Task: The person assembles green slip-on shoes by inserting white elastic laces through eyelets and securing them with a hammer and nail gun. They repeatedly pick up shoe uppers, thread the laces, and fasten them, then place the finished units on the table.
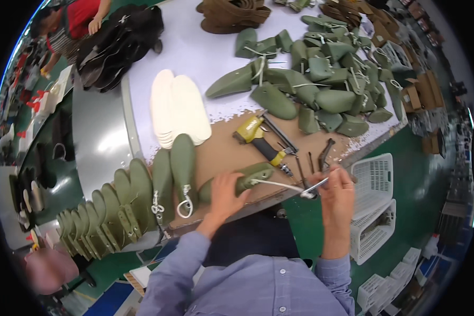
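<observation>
My left hand [225, 196] is wrapped over a green shoe last [254, 176] lying at the table's near edge. From the last a white cord [279, 184] runs taut to the right. Its end meets a thin metal rod-like tool [316, 186] pinched in the fingers of my right hand [338, 192], out past the table edge. How the cord is fixed to the tool is too small to tell. A yellow and black nail gun [259, 138] lies beyond the last. Left of my left hand are two green lasts [183, 158] with white cord loops.
Several lasts stand in a row [110, 210] at the left. A pile of corded lasts [332, 79] covers the far right. White insoles [176, 108] are stacked mid-table. A dark wrench-like tool [327, 151] lies near the right edge. White crates [373, 184] sit beside the table. A person [76, 26] works far left.
</observation>
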